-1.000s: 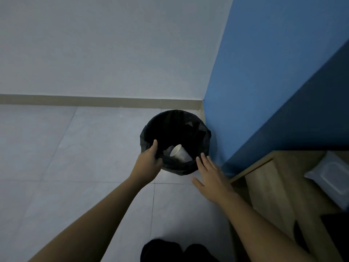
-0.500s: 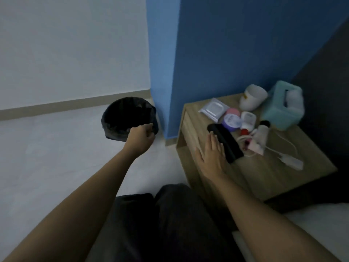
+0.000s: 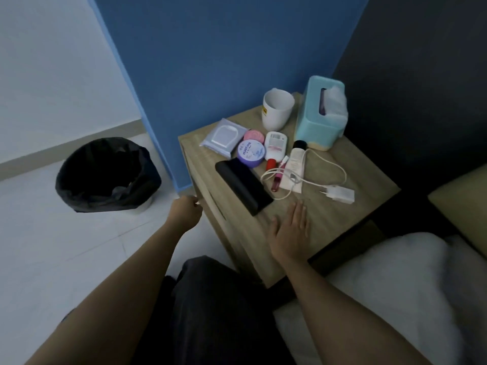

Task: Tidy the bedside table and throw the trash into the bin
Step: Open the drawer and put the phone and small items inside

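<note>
Wooden bedside table [image 3: 342, 206], right hand [image 3: 291, 233] flat on top, fingers [image 3: 299, 210] straight, left hand [image 3: 184, 213] curled beside its front, seemingly empty

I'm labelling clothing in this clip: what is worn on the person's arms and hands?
The left hand and right hand are bare: no gloves, rings or watch visible. No sleeves show on either forearm up to the frame edge.
</note>
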